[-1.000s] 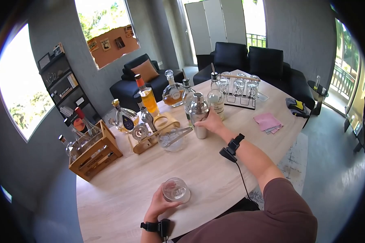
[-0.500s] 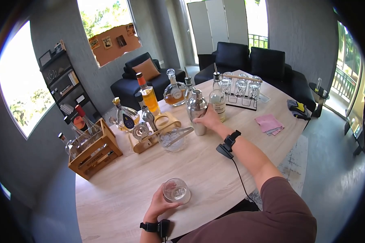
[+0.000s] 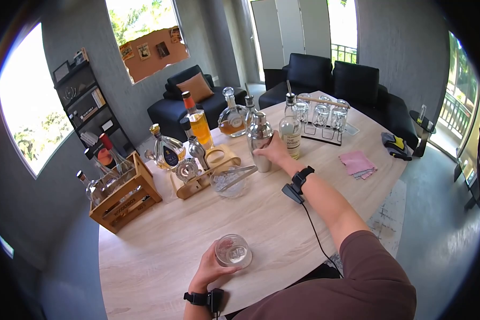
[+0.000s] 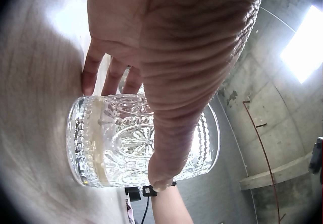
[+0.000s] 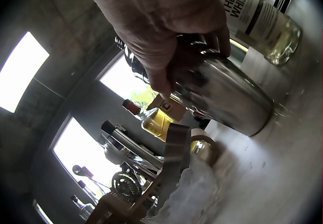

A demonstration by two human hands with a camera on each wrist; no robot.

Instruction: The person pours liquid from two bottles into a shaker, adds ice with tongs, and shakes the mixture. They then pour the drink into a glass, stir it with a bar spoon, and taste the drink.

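Note:
My right hand grips a silver cocktail shaker around its body. In the right wrist view the shaker's metal cup stands with its base down at the tabletop, close to a whisky bottle. At the near side of the table my left hand holds a patterned glass tumbler, thumb on one side and fingers round the other. The left wrist view shows the tumbler's embossed flowers and a shallow layer in its bottom. Beside the shaker sits a clear bowl of ice with metal tongs across it.
A wooden stand carries bar tools, with liquor bottles behind it. On the left is a wooden crate of bottles. A rack of upturned glasses, a pink cloth and dark gloves lie to the right.
My right hand has shifted the shaker slightly back and left over the table, keeping its grip. The left hand stays on the tumbler. The head view has turned a little.

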